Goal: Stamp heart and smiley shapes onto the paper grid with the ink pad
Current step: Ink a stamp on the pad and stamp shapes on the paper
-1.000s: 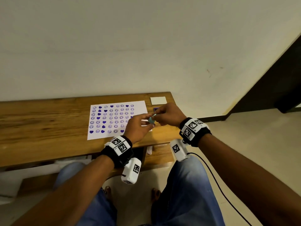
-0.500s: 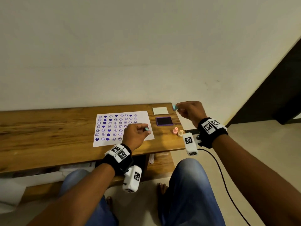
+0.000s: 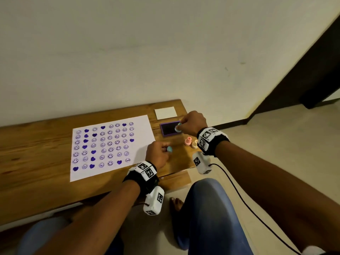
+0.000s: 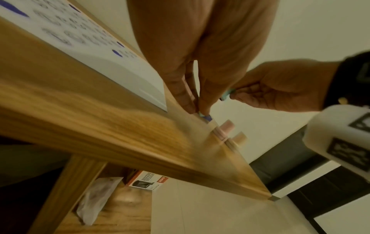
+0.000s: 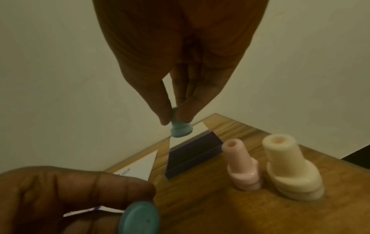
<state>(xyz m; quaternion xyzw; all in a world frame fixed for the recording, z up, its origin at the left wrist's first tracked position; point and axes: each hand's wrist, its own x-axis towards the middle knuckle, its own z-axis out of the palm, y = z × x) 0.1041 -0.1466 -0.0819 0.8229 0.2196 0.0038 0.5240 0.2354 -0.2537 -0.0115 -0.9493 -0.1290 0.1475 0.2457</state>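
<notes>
Head view: the right hand (image 3: 191, 124), pinching a blue stamp (image 3: 177, 128), has come down over the ink pad (image 3: 168, 130) to get ink; the left hand (image 3: 158, 153) pinches its cap (image 3: 169, 149).

The right hand (image 3: 191, 124) reaches forward over the table (image 3: 36, 159), thumb and fingers (image 5: 160, 107) pinching downward. The left hand (image 3: 158, 153) sits nearer the body, fingers curled in a pinch.

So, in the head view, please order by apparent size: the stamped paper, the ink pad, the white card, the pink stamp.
1. stamped paper, clearly largest.
2. ink pad and white card: they look alike, unranked.
3. pink stamp, smallest.
</notes>
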